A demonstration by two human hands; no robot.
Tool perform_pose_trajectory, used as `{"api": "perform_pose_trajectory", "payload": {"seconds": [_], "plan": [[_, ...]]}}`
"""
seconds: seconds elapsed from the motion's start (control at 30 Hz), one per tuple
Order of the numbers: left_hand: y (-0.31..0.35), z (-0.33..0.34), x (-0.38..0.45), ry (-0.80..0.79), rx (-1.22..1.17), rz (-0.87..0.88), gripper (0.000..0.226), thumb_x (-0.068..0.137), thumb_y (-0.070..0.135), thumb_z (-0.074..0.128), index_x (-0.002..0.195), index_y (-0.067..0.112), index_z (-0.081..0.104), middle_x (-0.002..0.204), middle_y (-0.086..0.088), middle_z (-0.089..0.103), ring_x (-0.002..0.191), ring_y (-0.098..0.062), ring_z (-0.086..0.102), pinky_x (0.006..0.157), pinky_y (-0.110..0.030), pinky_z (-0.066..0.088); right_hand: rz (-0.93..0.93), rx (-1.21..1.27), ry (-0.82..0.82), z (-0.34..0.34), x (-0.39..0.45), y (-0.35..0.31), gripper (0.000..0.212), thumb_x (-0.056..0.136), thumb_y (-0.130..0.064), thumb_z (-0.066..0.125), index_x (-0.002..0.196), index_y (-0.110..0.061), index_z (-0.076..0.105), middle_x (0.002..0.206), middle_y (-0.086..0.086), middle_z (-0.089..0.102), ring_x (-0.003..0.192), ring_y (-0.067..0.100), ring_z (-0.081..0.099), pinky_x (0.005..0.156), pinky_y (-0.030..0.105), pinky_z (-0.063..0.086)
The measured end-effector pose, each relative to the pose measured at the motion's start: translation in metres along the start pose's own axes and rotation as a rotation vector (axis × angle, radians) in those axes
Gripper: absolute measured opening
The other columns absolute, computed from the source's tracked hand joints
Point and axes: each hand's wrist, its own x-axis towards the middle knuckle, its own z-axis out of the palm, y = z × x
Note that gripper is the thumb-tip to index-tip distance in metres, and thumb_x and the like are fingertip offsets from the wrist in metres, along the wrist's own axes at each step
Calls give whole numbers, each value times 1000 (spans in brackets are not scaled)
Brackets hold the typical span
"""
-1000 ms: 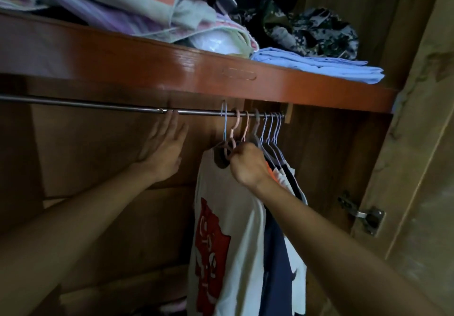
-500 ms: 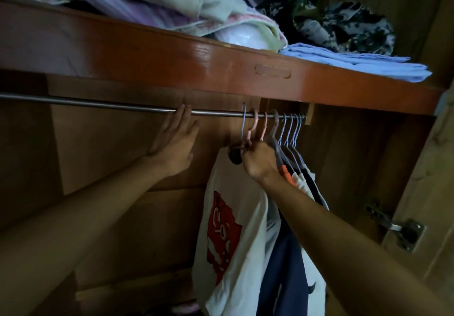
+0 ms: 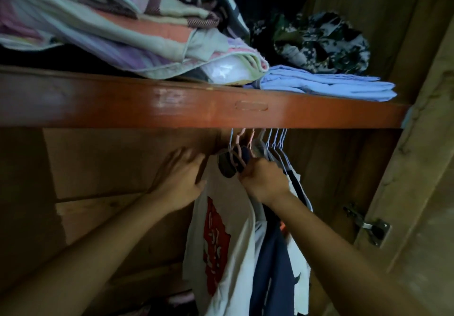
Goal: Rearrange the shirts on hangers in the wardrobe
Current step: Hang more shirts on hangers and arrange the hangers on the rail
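Left hand [image 3: 178, 183]: mine, fingers spread — resting against white shirt [image 3: 221, 237].
Right hand [image 3: 264, 180]: I grip hangers [image 3: 243, 148] — fingers curled.

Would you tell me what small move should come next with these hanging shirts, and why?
Probably slide the white shirt leftward: the left hand touches its shoulder, the right hand grips the hangers bunched at the right, and open space shows on the left.

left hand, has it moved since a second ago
Yes. The left hand has left the bare stretch of rail and come right to the white shirt, close to the hangers.
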Motion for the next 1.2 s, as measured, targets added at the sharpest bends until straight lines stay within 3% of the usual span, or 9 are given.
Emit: {"api": "perform_pose_trajectory", "payload": {"seconds": [0.1, 0.27, 0.37, 0.57, 0.67, 0.83, 0.93, 1.03, 1.2], "plan": [[12, 0, -17, -123, -166, -17, 56, 90, 46, 61, 140, 27, 45, 136, 1, 56, 118, -18, 55, 97, -35, 48, -7, -4, -106, -18, -22, 11, 28, 87, -41, 62, 78, -15, 69, 75, 4, 66, 74, 25, 64, 53, 29, 44], [39, -23, -23, -274, -296, 71, 69, 86, 53, 66, 145, 27, 43, 144, 5, 51, 126, -12, 52, 101, -32, 46, -38, 3, -225, -49, -53, 28, 31, 87, -43, 69, 106, -19, 67, 100, 1, 68, 93, 19, 63, 82, 35, 53], [61, -29, -32, -274, -352, 101, 71, 86, 52, 67, 147, 27, 42, 147, 6, 48, 130, -11, 48, 105, -34, 44, -81, 18, -148, -61, -80, 38, 44, 87, -47, 69, 122, -22, 62, 117, -1, 66, 101, 18, 62, 80, 31, 50], [98, -18, -50, -318, -401, 114, 72, 86, 50, 68, 148, 25, 41, 147, 3, 48, 128, -11, 48, 103, -33, 45, -102, 47, 17, -80, -128, 57, 39, 85, -51, 69, 117, -30, 63, 117, -7, 65, 102, 16, 62, 81, 37, 54], [115, -16, -55, -296, -411, 140, 72, 84, 55, 68, 146, 29, 42, 144, 4, 51, 123, -10, 51, 94, -28, 46, -37, 14, 71, -89, -147, 67, 36, 82, -51, 69, 111, -30, 63, 110, -8, 66, 99, 16, 62, 80, 39, 55], [141, -19, -59, -300, -387, 235, 51, 83, 58, 66, 127, 37, 54, 127, 8, 62, 110, -12, 59, 91, -40, 52, 63, -35, 78, -109, -178, 77, 40, 84, -47, 70, 118, -28, 63, 115, -7, 67, 106, 15, 63, 86, 35, 53], [157, -19, -60, -307, -378, 320, 55, 82, 60, 65, 130, 35, 54, 116, 10, 65, 102, -11, 62, 86, -39, 54, 148, -66, 124, -121, -203, 80, 29, 83, -42, 71, 107, -27, 65, 105, -7, 70, 97, 15, 65, 77, 31, 54], [172, -15, -65, -323, -369, 396, 66, 82, 63, 64, 139, 36, 47, 129, 8, 61, 111, -14, 60, 87, -34, 52, 229, -85, 152, -130, -237, 81, 27, 85, -43, 70, 110, -34, 63, 108, -13, 67, 95, 6, 62, 70, 14, 47], [202, -11, -83, -386, -453, 535, 63, 84, 60, 64, 140, 36, 46, 135, 7, 58, 111, -13, 57, 77, -27, 43, 430, -225, 160, -139, -294, 78, 45, 84, -56, 66, 125, -40, 54, 124, -20, 59, 103, -3, 54, 75, 10, 36]]}}
